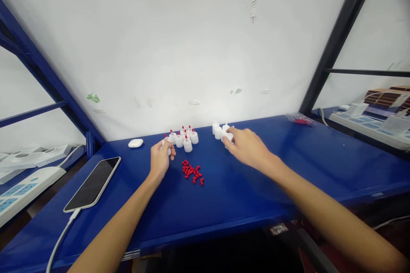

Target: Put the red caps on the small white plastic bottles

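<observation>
Left hand (161,156) is gripping one small white cap (168,148), fingers curled tight, beside the red-tipped cap cluster (185,138) on the blue counter (243,187). Right hand (245,145) is resting loosely open on plain white caps (219,130) (grasp unclear). Red pegs (193,172) are lying between the hands.

- Counter (256,187) — deep blue.
- Caps (184,138) by the back edge — white with red tips.
- Loose pieces (193,172) mid-counter: red.
- Plain caps (219,131): white.
- Phone (93,183) near the left edge: black screen, white cable.
</observation>
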Motion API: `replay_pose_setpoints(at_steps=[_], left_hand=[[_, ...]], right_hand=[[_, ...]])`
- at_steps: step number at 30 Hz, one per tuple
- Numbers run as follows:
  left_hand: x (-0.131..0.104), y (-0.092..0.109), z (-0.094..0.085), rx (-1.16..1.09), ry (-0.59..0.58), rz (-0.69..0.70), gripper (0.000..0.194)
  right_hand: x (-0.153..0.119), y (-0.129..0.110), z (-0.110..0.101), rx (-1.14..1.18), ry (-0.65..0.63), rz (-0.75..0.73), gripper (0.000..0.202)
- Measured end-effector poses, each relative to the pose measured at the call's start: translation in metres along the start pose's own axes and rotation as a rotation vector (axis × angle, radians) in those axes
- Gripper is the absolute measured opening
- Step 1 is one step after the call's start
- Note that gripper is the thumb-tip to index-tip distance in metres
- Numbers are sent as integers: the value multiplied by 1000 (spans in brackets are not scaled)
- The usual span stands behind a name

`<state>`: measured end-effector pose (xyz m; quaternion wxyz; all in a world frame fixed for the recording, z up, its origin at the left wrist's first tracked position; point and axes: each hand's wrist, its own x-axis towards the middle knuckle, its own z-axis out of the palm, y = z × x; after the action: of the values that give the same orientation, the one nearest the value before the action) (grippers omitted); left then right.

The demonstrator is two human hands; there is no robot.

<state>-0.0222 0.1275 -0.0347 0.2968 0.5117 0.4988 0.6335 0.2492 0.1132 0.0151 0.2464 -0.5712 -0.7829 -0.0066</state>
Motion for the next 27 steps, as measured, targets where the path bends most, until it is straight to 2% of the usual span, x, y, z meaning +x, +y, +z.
replay_pose_setpoints(at_steps=[3,5,6,10,13,16,19,23,25,27], left_hand=[[4,-2,-6,28,-26,-32,14],[5,-4,-6,10,-93,-38,12],[5,-6,-6,4,-136,-35,17],[4,-10,-3,45,-244,-12,30],[3,-11,-3,146,-261,20,30],[2,-11,-4,258,-266,54,30],[1,-12,-7,318,-238,55,32],[1,-10,-10,304,-214,91,36],[1,-9,-11,329,-282,125,31],[0,-8,-11,373,-366,140,35]], right_hand=[[-12,33,11,-135,-109,-17,40],[-16,44,26,-139,-162,-79,47],[-17,47,32,-131,-174,-90,50],[-14,48,45,-64,-185,-101,45],[-11,46,42,-59,-168,-71,40],[-7,45,41,-82,-143,-41,48],[-4,45,44,-54,-134,-104,52],[-9,43,50,25,-140,-207,41],[-11,40,54,8,-139,-263,41],[-9,36,58,-56,-114,-312,41]])
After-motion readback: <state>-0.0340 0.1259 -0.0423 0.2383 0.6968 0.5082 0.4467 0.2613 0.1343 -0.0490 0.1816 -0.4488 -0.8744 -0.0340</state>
